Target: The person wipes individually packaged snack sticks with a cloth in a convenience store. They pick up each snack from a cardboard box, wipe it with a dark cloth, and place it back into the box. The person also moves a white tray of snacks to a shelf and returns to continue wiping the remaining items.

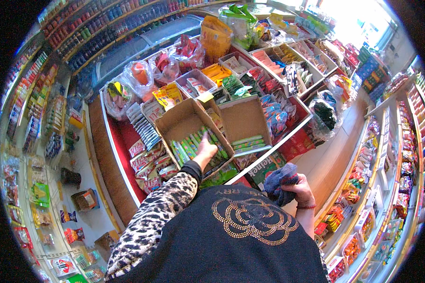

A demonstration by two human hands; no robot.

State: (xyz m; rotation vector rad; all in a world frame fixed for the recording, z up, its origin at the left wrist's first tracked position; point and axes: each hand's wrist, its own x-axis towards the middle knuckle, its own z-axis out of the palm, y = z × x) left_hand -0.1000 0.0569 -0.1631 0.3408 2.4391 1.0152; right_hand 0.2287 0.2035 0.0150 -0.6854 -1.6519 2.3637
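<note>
Head view. Left hand (206,150), centre of the frame, is inside an open cardboard box (174,123), over a row of slim green packets (183,150). The fingers are partly hidden; whether they grasp a packet or merely touch the row cannot be told. Right hand (303,191), right of centre and lower, is clenched around a bunched dark grey-blue cloth (280,181), clear of the box. The green packets lie along the lower part of the box; more slim green packs (248,143) lie in a second cardboard box (244,115), just to its right.

Findings on risk, as judged: the first box sits among crowded goods, and its footing is not visible; pressure on its near wall could tip it. Packets lie loosely side by side, so a hurried pull on one could drag or scatter its neighbours. The leopard-print sleeve (148,218) passes close to the snack bags (146,165) at left of centre and could sweep them aside. The loose cloth, near the display's white rim (288,134), could catch goods if swung inward across the frame
</note>
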